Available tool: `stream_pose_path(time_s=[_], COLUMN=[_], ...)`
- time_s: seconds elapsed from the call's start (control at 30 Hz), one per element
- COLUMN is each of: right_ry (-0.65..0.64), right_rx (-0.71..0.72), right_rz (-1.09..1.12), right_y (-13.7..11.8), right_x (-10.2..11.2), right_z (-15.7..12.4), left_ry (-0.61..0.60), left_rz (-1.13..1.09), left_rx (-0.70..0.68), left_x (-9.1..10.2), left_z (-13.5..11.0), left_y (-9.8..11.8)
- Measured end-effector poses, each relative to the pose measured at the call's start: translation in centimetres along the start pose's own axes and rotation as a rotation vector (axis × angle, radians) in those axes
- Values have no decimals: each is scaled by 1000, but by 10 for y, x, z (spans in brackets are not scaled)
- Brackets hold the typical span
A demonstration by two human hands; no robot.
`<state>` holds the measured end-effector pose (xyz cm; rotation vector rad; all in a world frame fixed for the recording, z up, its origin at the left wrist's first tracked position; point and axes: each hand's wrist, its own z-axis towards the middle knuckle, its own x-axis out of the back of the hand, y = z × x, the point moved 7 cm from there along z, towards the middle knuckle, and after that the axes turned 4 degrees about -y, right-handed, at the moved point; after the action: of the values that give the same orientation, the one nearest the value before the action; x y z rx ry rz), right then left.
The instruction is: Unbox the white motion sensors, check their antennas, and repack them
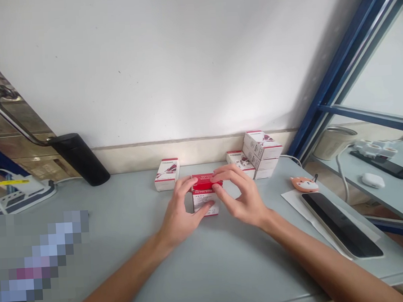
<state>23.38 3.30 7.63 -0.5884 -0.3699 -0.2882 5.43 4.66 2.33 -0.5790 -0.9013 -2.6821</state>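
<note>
A small white and red cardboard box (201, 207) stands upright on the grey table in front of me, with "DETECTOR" printed near its top edge. Its red top flap (203, 181) is tilted partly up. My left hand (182, 210) grips the box from the left side, the thumb across its front face. At the top right corner, my right hand (239, 192) pinches the flap between thumb and fingers. What lies inside the box is hidden.
Similar boxes form a stack (262, 154) by the wall, and another box (167, 174) lies left of it. A black cylinder (80, 159) and an iron (24, 194) stand at left. A phone (342, 224) on paper and an orange animal-shaped case (304, 184) lie at right.
</note>
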Motion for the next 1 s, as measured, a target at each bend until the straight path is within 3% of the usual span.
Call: stream_pose_path(time_s=[0.17, 0.43, 0.67, 0.73, 0.83, 1.0], right_ry=[-95, -82, -101, -53, 21, -92], right_rx=[-16, -36, 98, 75, -89, -324], right_rz=[56, -7, -208, -288, -465, -756], right_y=[7, 8, 3, 13, 41, 92], right_x=[-4, -10, -4, 6, 23, 26], right_z=[-2, -3, -2, 1, 4, -4], left_ry=[-34, -50, -65, -65, -67, -72], left_rz=[41, 47, 45, 76, 123, 173], left_rx=[-3, 54, 47, 47, 69, 58], left_x=[3, 3, 2, 2, 3, 4], left_z=[6, 7, 6, 5, 5, 6], left_y=[4, -3, -1, 0, 0, 4])
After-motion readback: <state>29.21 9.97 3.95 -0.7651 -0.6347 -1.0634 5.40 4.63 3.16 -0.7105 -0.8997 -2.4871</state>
